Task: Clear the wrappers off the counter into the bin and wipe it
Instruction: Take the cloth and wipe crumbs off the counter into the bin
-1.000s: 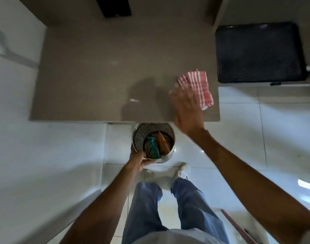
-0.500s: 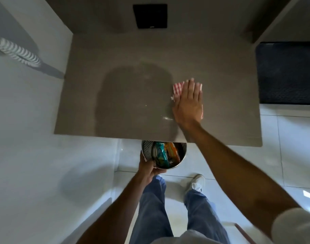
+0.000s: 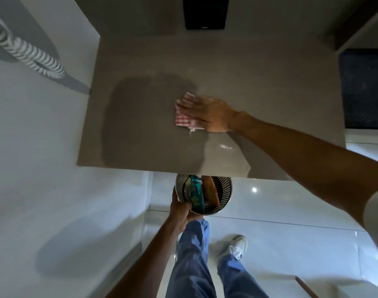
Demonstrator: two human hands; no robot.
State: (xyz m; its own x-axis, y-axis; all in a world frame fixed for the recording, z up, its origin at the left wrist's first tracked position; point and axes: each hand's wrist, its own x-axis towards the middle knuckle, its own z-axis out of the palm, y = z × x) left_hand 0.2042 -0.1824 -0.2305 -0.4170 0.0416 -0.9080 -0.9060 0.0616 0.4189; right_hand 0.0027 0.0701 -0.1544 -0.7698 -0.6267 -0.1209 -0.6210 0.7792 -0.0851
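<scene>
The right hand (image 3: 209,115) turned from fingers pointing away to fingers pointing left, palm flat on the checked cloth (image 3: 185,119). Hand and cloth travelled from the right edge of the surface (image 3: 269,82) toward its middle. More cloth showed beside the fingers than half a second before.

Table (image 3: 259,67): grey-brown, smooth top filling the upper centre of the frame, its near edge running across mid-frame. A darker patch covers its left-centre part. A glossy wet streak (image 3: 225,146) shows right of centre near the front edge. A red-and-white checked cloth (image 3: 183,120) lies flat on the top at centre, pressed under the right hand (image 3: 209,115), palm down, fingers extended toward frame left. Pale glossy tiled floor (image 3: 291,203) occupies the lower frame; a white shoe (image 3: 236,248) stands on it, lower centre-right.
</scene>
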